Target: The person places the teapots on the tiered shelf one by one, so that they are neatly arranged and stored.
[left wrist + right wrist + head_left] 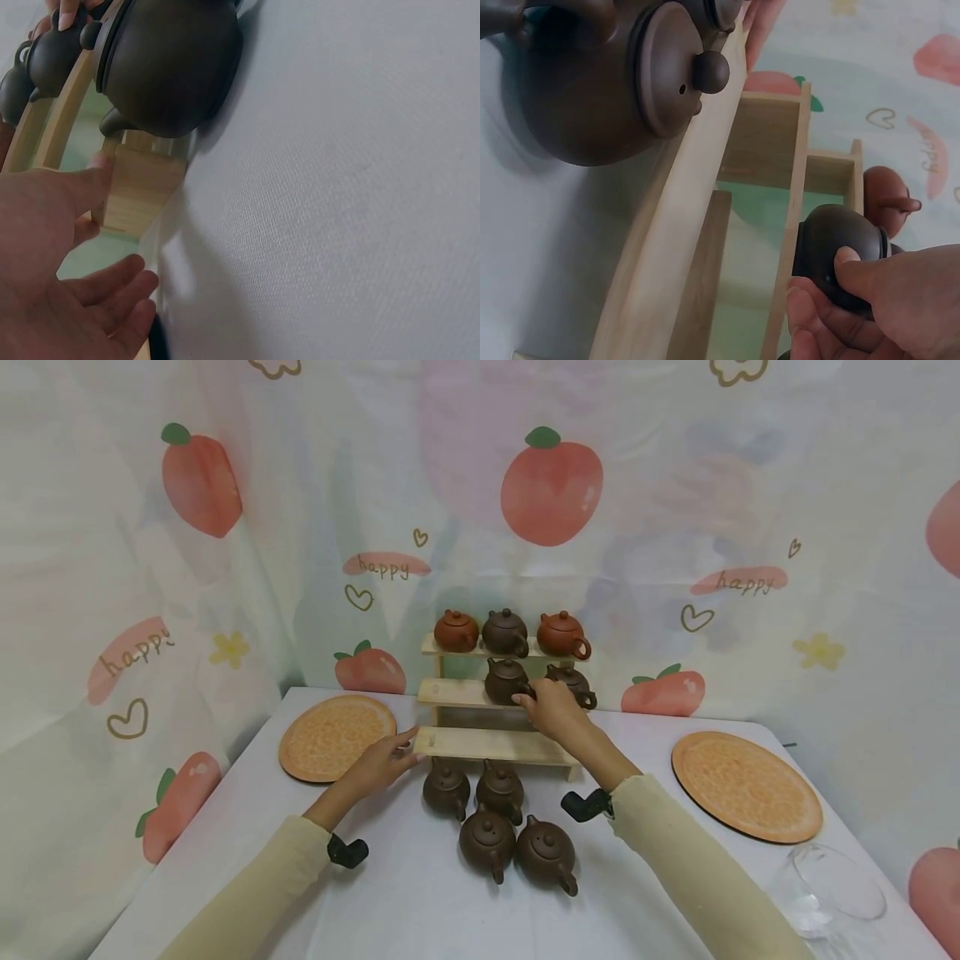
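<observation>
My right hand (557,708) holds a dark brown teapot (506,680) on the middle tier of a stepped wooden rack (487,745). In the right wrist view its thumb (849,259) presses the side of the pot's round body, and the other fingers curl below. My left hand (377,767) touches the left end of the bottom tier, its fingers loosely spread. Another dark teapot (572,683) sits on the middle tier, partly hidden behind my right hand. Along the top tier are a reddish teapot (456,632), a dark teapot (505,632) and a second reddish teapot (562,634).
Several dark teapots stand on the white table in front of the rack, among them one at front left (487,842) and one at front right (547,853). Round orange mats lie at left (337,737) and right (746,787). A clear glass vessel (832,893) stands near right.
</observation>
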A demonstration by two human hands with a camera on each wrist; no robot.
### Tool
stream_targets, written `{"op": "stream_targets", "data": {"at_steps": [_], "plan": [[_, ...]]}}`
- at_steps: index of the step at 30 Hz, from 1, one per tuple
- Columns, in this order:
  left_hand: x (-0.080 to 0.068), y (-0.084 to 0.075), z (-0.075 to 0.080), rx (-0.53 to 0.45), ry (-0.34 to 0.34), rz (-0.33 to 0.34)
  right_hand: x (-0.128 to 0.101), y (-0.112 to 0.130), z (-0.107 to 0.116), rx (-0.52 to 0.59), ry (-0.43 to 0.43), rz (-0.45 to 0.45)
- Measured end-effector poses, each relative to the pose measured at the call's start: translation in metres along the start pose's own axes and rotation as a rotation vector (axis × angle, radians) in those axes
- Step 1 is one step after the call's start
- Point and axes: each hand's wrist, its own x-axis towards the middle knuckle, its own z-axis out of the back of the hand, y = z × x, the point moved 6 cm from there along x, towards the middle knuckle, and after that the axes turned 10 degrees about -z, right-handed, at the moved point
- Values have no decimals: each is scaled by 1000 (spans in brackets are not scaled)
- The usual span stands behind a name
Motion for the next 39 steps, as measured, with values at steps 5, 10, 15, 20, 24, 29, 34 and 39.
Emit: {"op": "stream_targets", "data": {"at_steps": [5, 10, 15, 20, 24, 29, 34, 39], "plan": [[0, 1, -2, -4, 1, 3, -3, -7, -1, -33, -30, -6], [0, 1, -3, -1, 4, -3, -22, -21, -3, -12, 13, -17], [-2, 2, -4, -14, -2, 3, -58, -32, -6, 13, 32, 36], [-2, 2, -5, -13, -1, -2, -106, -42, -11, -2, 60, 63], [0, -2, -5, -14, 4, -21, -148, -50, -15, -59, 113, 15], [-1, -4, -4, -17, 1, -25, -189, -57, -26, -115, 131, -67], [-3, -1, -1, -13, -15, -38, -206, -61, -41, -134, 137, -101], [0, 0, -1, 0, -11, -53, -210, -69, -56, -127, 177, -89]]}}
